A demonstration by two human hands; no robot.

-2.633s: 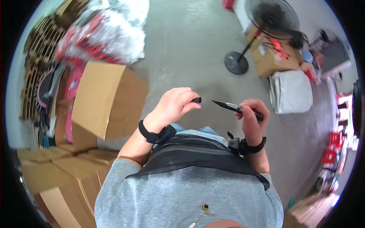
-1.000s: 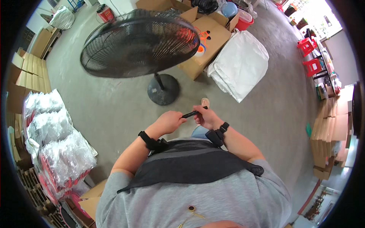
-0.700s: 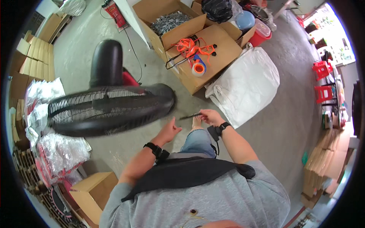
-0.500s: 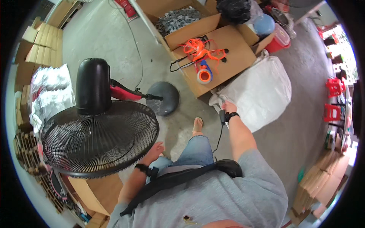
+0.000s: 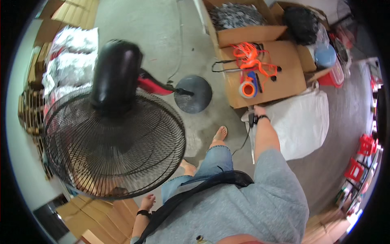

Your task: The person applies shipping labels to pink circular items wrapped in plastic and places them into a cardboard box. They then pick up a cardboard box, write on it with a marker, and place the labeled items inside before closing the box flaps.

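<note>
Right hand [image 5: 258, 110] reaches forward to near edge of open cardboard box [image 5: 284, 81], fingers hidden at box edge; grip cannot be told. Thin dark cord [image 5: 245, 136] hangs from below right wrist. On box flap: tape roll [image 5: 247, 90] and orange strap tangle [image 5: 252, 57], just beyond hand. White sack [image 5: 304, 122] beside right forearm. Left hand [image 5: 147, 201] low, loosely open, holds nothing, beside black standing fan [image 5: 115, 138].

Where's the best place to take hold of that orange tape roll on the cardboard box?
Judging by its pose, pinch the orange tape roll from above, one finger in the open core, thumb on the outer rim. It lies flat on the cardboard box, hole upward, just ahead of the right hand.
</note>
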